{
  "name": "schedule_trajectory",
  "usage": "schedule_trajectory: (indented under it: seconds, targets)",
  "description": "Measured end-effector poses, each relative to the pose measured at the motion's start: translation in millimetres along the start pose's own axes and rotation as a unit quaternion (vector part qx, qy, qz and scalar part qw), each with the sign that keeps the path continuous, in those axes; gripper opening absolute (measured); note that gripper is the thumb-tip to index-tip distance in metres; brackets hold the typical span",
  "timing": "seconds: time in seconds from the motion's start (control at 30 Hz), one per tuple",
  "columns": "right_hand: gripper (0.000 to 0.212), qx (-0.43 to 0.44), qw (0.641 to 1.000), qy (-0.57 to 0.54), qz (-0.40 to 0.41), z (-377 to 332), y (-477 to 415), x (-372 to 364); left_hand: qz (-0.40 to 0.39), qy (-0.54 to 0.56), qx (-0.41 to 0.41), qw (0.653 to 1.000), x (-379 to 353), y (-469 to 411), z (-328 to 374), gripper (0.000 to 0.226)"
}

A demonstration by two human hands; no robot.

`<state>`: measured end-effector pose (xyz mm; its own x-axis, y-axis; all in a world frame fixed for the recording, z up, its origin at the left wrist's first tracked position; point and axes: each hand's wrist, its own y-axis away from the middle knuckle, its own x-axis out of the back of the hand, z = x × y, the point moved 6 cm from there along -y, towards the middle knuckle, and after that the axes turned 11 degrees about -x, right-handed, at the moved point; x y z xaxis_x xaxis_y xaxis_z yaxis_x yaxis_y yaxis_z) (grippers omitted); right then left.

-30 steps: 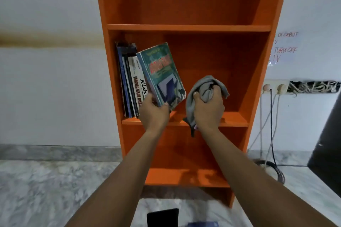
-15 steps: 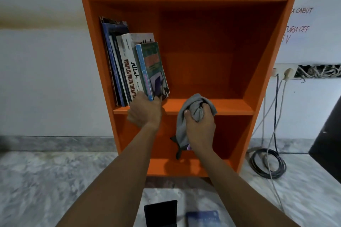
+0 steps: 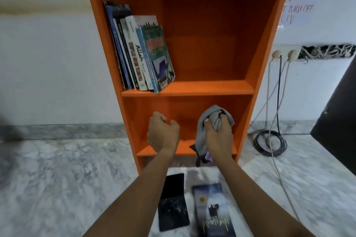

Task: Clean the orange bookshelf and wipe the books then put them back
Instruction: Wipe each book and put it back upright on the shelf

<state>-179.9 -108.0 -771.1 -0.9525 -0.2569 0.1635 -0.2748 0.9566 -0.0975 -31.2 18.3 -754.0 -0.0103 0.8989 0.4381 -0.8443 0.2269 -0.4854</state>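
**Orange bookshelf** [image 3: 256, 59]: tall, narrow frame of flat, square-edged boards with a smooth matt orange finish. It stands on the floor directly ahead of both hands.

**Shelf above the hands:** a row of books [image 3: 125, 48], slim rectangular volumes with card covers, is packed at the left end. The outermost is a green paperback [image 3: 157, 52], which leans against its neighbours. The right part of this board is bare.

**Compartment behind the hands:** no books visible.

**Left hand** [image 3: 163, 134]: in front of the lower compartment, fingers loosely curled, holding nothing.

**Right hand** [image 3: 217, 137]: just beside the left, fist clenched round a grey cloth [image 3: 212, 119]. The cloth is soft and bunched, with a dark tail hanging below the wrist.

**Below the hands, on the veined marble floor** [image 3: 57, 179]:
- a black book [image 3: 173, 204], flat, cover speckled, under the left forearm
- a blue book [image 3: 212, 209], flat, glossy illustrated cover, under the right forearm, near the black one

**Progress, as judged:** well advanced. Several books appear to be back in place. At least the two floor books are left to wipe and shelve. Whether the boards need more wiping, or more books lie out of frame, cannot be told.
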Motion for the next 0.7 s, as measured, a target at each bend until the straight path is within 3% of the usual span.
schedule_trajectory:
  seconds: [0.07, 0.17, 0.27, 0.37, 0.43, 0.5, 0.6, 0.7]
  targets:
    - [0.010, -0.028, 0.999, 0.036, 0.009, 29.1, 7.3, 2.9, -0.049, -0.007, -0.015, 0.999, -14.7, 40.2, -18.8, 0.017]
    - [0.035, -0.113, 0.984, 0.137, 0.017, 95.8, 20.2, 16.2, -0.190, -0.019, -0.005, 0.982, -49.6, 114.1, -59.7, 0.015]
    - [0.047, -0.206, 0.964, 0.169, -0.014, 159.6, 39.0, 33.4, -0.358, -0.068, 0.061, 0.929, -80.4, 182.4, -110.4, 0.018]
    - [0.041, -0.249, 0.947, 0.194, -0.061, 215.7, 52.0, 45.1, -0.476, -0.081, 0.140, 0.865, -108.1, 244.0, -153.8, 0.031]
    - [0.037, -0.254, 0.927, 0.255, -0.103, 243.1, 60.1, 46.6, -0.499, -0.056, 0.194, 0.843, -116.8, 271.3, -168.6, 0.026]
    - [0.046, -0.247, 0.916, 0.290, -0.125, 273.6, 62.4, 44.4, -0.502, -0.051, 0.229, 0.832, -126.6, 290.0, -179.0, 0.020]
    - [0.050, -0.248, 0.904, 0.315, -0.147, 291.3, 72.7, 44.6, -0.458, -0.048, 0.247, 0.852, -133.2, 293.9, -180.0, 0.023]
    - [0.051, -0.263, 0.881, 0.350, -0.182, 307.1, 87.5, 45.5, -0.416, -0.022, 0.320, 0.851, -139.1, 294.3, -179.1, 0.036]
